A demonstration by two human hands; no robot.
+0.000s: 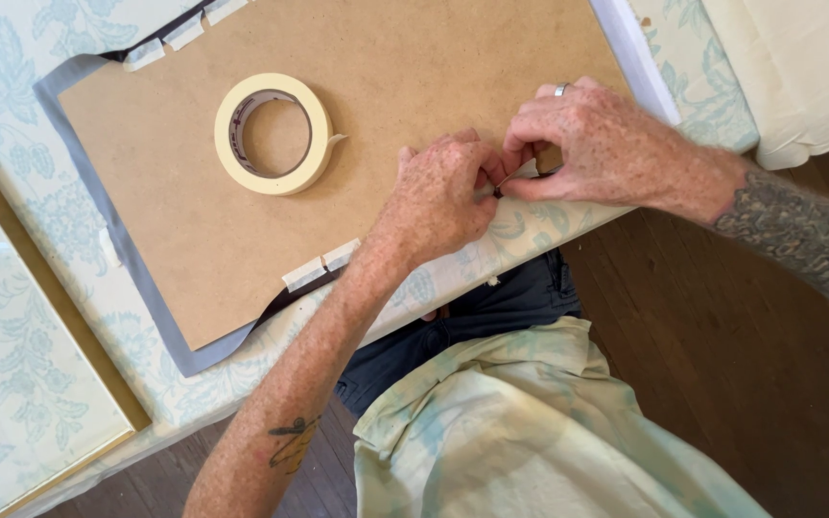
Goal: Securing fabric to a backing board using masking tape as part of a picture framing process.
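Left hand (438,197) and right hand (595,144) meet, fingers pinched narrow on a small cream tape strip (509,178) at the near edge of the flat brown fibreboard backing panel (414,67), the cream masking-tape roll (274,133) lying on the panel within reach, on the floral-clothed worktop (11,58).

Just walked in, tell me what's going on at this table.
A person leans over a brown board lying on a patterned cloth. Both hands, left hand and right hand, pinch a small bit of tape at the board's near edge. A tape roll lies on the board, and taped strips already hold the near edge.
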